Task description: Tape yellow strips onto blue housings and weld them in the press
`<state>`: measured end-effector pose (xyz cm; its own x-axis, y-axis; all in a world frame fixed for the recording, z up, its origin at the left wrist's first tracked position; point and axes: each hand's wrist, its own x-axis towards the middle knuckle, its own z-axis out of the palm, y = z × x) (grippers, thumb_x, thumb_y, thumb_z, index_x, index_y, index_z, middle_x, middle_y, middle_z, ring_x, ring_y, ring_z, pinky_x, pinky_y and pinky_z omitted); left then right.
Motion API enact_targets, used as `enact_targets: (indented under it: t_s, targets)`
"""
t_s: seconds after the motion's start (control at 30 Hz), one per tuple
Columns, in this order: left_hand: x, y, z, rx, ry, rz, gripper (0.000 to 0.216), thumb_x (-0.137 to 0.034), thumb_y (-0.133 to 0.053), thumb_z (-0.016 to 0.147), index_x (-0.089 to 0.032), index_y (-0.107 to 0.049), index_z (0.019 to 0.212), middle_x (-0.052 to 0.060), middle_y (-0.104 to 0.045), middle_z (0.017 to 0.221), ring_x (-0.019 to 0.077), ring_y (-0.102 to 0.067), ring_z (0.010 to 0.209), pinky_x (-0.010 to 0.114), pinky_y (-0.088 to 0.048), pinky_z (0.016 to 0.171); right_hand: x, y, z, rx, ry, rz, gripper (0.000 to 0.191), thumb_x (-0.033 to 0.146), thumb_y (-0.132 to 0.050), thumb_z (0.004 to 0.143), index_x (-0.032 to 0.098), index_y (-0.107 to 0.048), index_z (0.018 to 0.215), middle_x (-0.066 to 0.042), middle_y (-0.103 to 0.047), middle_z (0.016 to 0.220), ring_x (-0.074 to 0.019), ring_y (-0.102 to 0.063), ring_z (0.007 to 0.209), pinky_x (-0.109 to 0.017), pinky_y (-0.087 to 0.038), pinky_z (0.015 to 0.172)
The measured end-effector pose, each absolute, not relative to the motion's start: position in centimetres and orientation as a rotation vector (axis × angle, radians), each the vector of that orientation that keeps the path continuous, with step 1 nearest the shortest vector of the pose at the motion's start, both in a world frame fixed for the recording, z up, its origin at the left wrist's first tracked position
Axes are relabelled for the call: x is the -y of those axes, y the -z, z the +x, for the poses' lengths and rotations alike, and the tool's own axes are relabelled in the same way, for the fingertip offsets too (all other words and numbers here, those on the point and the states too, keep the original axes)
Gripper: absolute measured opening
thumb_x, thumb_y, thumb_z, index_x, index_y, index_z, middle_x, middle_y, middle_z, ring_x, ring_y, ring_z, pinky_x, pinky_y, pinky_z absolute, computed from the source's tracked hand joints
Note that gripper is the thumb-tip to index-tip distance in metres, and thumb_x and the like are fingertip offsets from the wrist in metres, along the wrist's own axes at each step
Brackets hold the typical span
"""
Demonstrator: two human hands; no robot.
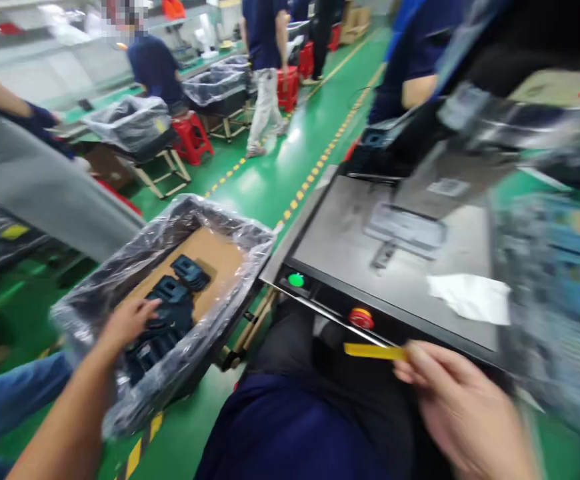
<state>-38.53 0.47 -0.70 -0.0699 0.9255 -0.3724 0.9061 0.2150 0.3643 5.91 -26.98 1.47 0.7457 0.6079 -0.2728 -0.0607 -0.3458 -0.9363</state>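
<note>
My left hand (129,324) reaches into a plastic-lined bin (83,303) on the left. Its fingers stretch over several dark blue-black moulded plastic parts (170,293), and its fingertips are at the nearest ones. Blur hides whether they touch. In my right hand (463,390), a short flat yellow strip (374,351) is pinched between thumb and fingers. The strip points left, just in front of a metal-topped machine (330,233).
On the machine's front are a green button (297,280) and a red stop button (361,318). White paper (470,298) and a clear fixture (405,230) lie on its top. Blurred, bagged blue parts (577,267) are at right. Co-workers and red stools (191,138) stand beyond.
</note>
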Motion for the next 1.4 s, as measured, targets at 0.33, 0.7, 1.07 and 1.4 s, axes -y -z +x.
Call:
enact_targets:
  t_s: [0.33, 0.7, 1.07, 1.4]
  targets:
    - [8.9, 0.7, -19.4, -1.104, -0.307, 0.922, 0.05, -0.058, -0.074, 0.064, -0.019, -0.052, 0.087, -0.002, -0.064, 0.071, 0.0196, -0.068, 0.07, 0.032, -0.056, 0.072, 25.8, -0.7, 3.1, -0.033, -0.964, -1.312, 0.046, 0.041, -0.089, 0.053, 0.011, -0.069, 0.081, -0.003, -0.067, 0.069, -0.0117, -0.064, 0.06, -0.019, -0.053, 0.057]
    - [13.6, 2.2, -11.4, -0.922, -0.084, 0.757, 0.046, -0.055, -0.065, 0.076, -0.022, -0.05, 0.105, 0.002, -0.063, 0.086, 0.0253, -0.07, 0.077, 0.036, -0.058, 0.06, 28.4, 0.5, 3.5, -0.139, -0.941, -1.302, 0.048, 0.041, -0.091, 0.05, 0.011, -0.069, 0.08, -0.003, -0.067, 0.067, -0.0108, -0.063, 0.058, -0.017, -0.053, 0.055]
    - [13.3, 0.9, -11.0, -0.947, 0.002, 0.735, 0.05, -0.059, -0.058, 0.079, -0.024, -0.048, 0.113, 0.01, -0.065, 0.11, 0.0297, -0.069, 0.09, 0.04, -0.058, 0.065, 29.5, 1.4, 3.7, 0.377, -0.937, -1.371, 0.02, 0.034, -0.079, 0.072, 0.018, -0.074, 0.081, -0.006, -0.07, 0.091, -0.014, -0.066, 0.078, -0.023, -0.055, 0.073]
    - [13.4, -0.3, -10.8, -0.836, 0.069, 0.787, 0.047, -0.056, -0.054, 0.084, -0.019, -0.05, 0.112, 0.014, -0.068, 0.103, 0.0208, -0.067, 0.066, 0.036, -0.057, 0.05, 31.1, -2.1, 5.3, 1.754, -0.483, -1.378, 0.028, 0.009, -0.048, 0.092, 0.018, -0.062, 0.114, -0.01, -0.065, 0.111, -0.0144, -0.063, 0.102, -0.024, -0.055, 0.088]
